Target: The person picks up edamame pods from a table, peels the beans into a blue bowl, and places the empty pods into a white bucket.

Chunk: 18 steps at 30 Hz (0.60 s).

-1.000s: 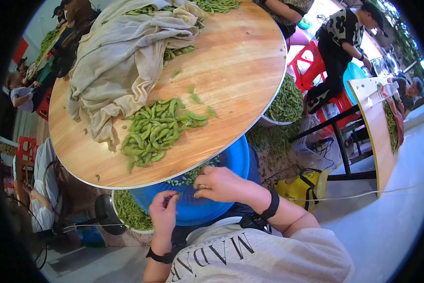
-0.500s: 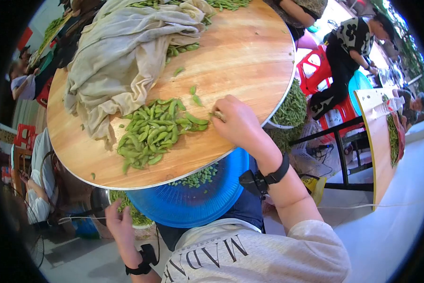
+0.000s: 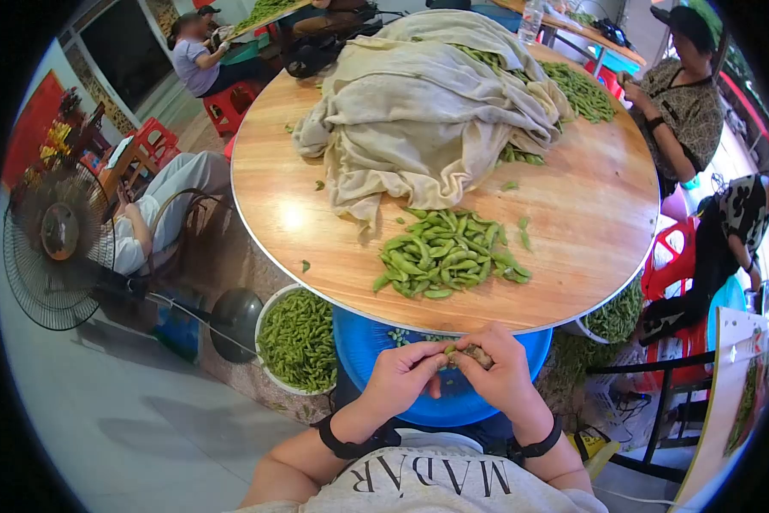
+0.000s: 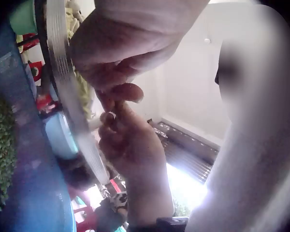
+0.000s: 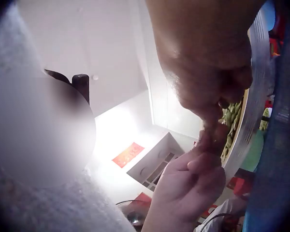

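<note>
Both hands meet over a blue basin [image 3: 528, 352] under the table's near edge. My left hand [image 3: 399, 374] pinches a small green edamame pod [image 3: 450, 349] between thumb and fingers. Fingertips of my right hand [image 3: 502, 376] pinch the same pod from the other side; a brownish, wrap-like thing [image 3: 480, 356] shows at its fingers. In both wrist views the fingertips come together, with the pod mostly hidden. Shelled beans [image 4: 0, 150] lie in the basin. Beyond the hands, a pile of edamame pods [image 3: 440, 255] rests on the round wooden table [image 3: 589, 222].
A crumpled cloth [image 3: 410, 111] covers more pods on the table. A white bucket [image 3: 269, 376] of pods stands left of the basin, another pod-filled bucket [image 3: 615, 318] to the right. A fan [image 3: 59, 231] stands at far left. Other people sit around.
My right hand has come back from beside the pod pile, and my left hand has moved in from over the left bucket. Both now meet above the basin. The head view has turned left.
</note>
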Each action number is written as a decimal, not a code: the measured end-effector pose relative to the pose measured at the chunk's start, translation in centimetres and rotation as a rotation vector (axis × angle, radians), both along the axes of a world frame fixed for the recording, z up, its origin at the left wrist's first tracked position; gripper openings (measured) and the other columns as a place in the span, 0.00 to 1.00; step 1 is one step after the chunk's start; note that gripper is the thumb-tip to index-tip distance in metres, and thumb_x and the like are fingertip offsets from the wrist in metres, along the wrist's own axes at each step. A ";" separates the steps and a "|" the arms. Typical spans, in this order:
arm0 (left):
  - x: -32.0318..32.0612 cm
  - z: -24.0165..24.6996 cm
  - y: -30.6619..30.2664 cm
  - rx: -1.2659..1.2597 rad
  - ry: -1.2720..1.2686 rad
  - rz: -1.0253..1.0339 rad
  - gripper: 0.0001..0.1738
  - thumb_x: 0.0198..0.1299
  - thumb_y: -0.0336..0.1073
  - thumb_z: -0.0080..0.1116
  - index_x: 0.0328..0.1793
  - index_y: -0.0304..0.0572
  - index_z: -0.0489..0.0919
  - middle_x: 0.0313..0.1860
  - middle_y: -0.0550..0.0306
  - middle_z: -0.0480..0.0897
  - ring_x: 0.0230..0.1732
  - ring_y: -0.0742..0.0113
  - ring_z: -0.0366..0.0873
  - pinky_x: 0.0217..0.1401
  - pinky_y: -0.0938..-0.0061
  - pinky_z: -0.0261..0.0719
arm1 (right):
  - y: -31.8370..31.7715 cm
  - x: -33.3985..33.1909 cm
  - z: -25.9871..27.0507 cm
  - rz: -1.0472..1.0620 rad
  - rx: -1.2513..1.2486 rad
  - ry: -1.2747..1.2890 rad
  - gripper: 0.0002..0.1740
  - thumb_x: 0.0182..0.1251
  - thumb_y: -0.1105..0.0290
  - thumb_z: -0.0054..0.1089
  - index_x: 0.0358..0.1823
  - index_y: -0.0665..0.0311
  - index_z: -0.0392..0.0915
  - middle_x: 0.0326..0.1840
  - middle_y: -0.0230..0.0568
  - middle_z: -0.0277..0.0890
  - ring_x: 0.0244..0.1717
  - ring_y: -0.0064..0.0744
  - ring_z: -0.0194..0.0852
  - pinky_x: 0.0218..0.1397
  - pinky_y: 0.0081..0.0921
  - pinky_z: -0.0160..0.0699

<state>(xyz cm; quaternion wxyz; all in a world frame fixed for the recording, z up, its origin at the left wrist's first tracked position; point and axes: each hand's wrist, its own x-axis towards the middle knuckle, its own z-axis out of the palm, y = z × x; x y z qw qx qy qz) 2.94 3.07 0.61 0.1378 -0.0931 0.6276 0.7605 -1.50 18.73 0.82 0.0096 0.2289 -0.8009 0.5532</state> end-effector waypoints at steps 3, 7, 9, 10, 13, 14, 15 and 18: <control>0.5 -0.1 -1.4 0.012 0.021 0.011 0.12 0.58 0.28 0.54 0.48 0.34 0.76 0.28 0.60 0.78 0.19 0.78 0.72 0.20 0.85 0.69 | -0.2 0.1 -0.1 0.038 0.044 -0.111 0.06 0.52 0.74 0.62 0.31 0.67 0.77 0.22 0.38 0.69 0.23 0.27 0.66 0.25 0.22 0.65; 0.9 -0.6 -2.5 0.028 0.073 0.067 0.08 0.54 0.26 0.57 0.41 0.34 0.78 0.26 0.60 0.78 0.19 0.78 0.72 0.20 0.85 0.69 | -0.6 -0.1 0.2 0.217 -0.124 -0.681 0.09 0.62 0.67 0.54 0.30 0.66 0.75 0.19 0.31 0.67 0.19 0.17 0.61 0.21 0.16 0.61; 1.0 -0.7 -2.5 -0.074 0.140 0.070 0.07 0.53 0.24 0.58 0.39 0.34 0.79 0.25 0.60 0.78 0.19 0.78 0.72 0.20 0.84 0.69 | -1.1 -0.2 0.3 0.279 -0.174 -0.850 0.13 0.66 0.64 0.49 0.29 0.66 0.73 0.18 0.29 0.66 0.18 0.15 0.59 0.20 0.14 0.58; 1.1 -0.6 -2.4 -0.171 0.191 0.050 0.07 0.52 0.24 0.59 0.39 0.34 0.79 0.25 0.60 0.77 0.19 0.78 0.72 0.20 0.84 0.69 | -1.5 -0.1 0.0 0.314 -0.156 -0.849 0.15 0.67 0.63 0.47 0.28 0.66 0.72 0.19 0.28 0.66 0.17 0.14 0.58 0.19 0.14 0.57; 1.1 -1.0 -3.0 -0.425 0.397 0.016 0.08 0.50 0.25 0.60 0.38 0.35 0.79 0.25 0.57 0.77 0.21 0.74 0.74 0.22 0.81 0.70 | -1.7 -0.2 0.0 0.366 -0.124 -0.878 0.18 0.69 0.59 0.44 0.26 0.66 0.71 0.19 0.28 0.65 0.17 0.15 0.58 0.18 0.13 0.56; 1.0 -1.3 -3.3 -0.478 0.485 0.012 0.08 0.49 0.25 0.61 0.37 0.36 0.79 0.25 0.56 0.77 0.21 0.72 0.74 0.22 0.80 0.71 | -1.8 -0.3 0.1 0.375 -0.117 -0.890 0.19 0.69 0.58 0.44 0.26 0.66 0.70 0.18 0.28 0.65 0.17 0.15 0.57 0.18 0.13 0.55; 1.0 -1.5 -3.4 -0.531 0.571 0.007 0.08 0.49 0.25 0.61 0.37 0.36 0.79 0.25 0.55 0.77 0.22 0.71 0.74 0.23 0.79 0.71 | -1.9 -0.2 0.0 0.378 -0.139 -0.925 0.19 0.69 0.57 0.44 0.26 0.66 0.70 0.18 0.28 0.65 0.17 0.15 0.57 0.18 0.13 0.55; 1.0 -1.4 -3.6 -0.603 0.639 0.003 0.07 0.48 0.25 0.61 0.35 0.36 0.78 0.24 0.53 0.76 0.22 0.67 0.75 0.24 0.76 0.71 | -2.2 -0.3 -0.2 0.383 -0.164 -1.002 0.20 0.69 0.56 0.42 0.27 0.65 0.70 0.18 0.27 0.64 0.16 0.15 0.57 0.18 0.13 0.55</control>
